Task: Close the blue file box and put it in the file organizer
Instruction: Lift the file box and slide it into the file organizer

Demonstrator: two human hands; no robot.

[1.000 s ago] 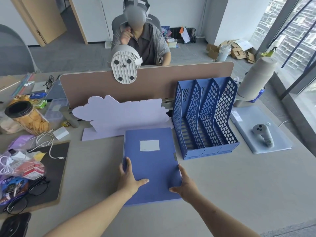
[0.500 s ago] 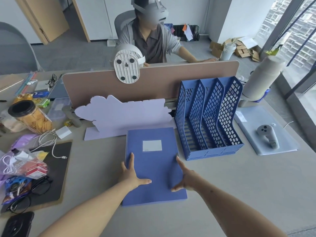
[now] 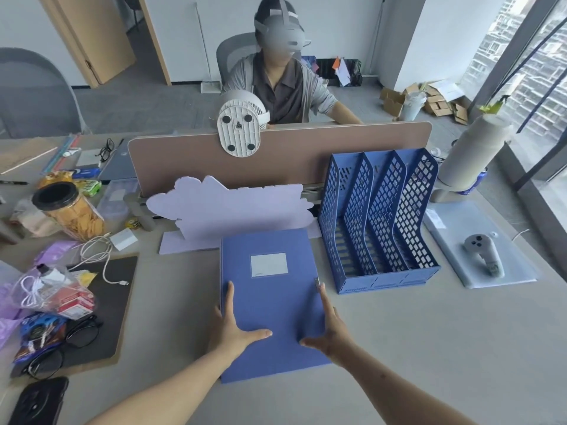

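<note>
The blue file box point(image 3: 270, 296) lies flat and closed on the desk, its white label facing up. My left hand point(image 3: 234, 325) rests on its left edge with the thumb spread over the lid. My right hand point(image 3: 329, 328) presses the right edge, its fingertips just below the small metal clasp point(image 3: 317, 281). Both hands lie flat with fingers apart, touching the box from either side. The blue mesh file organizer point(image 3: 383, 222) stands upright to the right of the box, its three slots empty.
A lilac cloud-shaped board point(image 3: 228, 207) stands just behind the box. Left are a black mat point(image 3: 101, 308), glasses, cables, a snack jar point(image 3: 72, 210) and a phone. Right of the organizer lie a controller point(image 3: 484, 251) on a clear folder. A person sits beyond the brown divider point(image 3: 294, 151).
Both hands have slid forward along the box's side edges, the right one reaching the clasp. My view has moved closer. The box has stayed in place.
</note>
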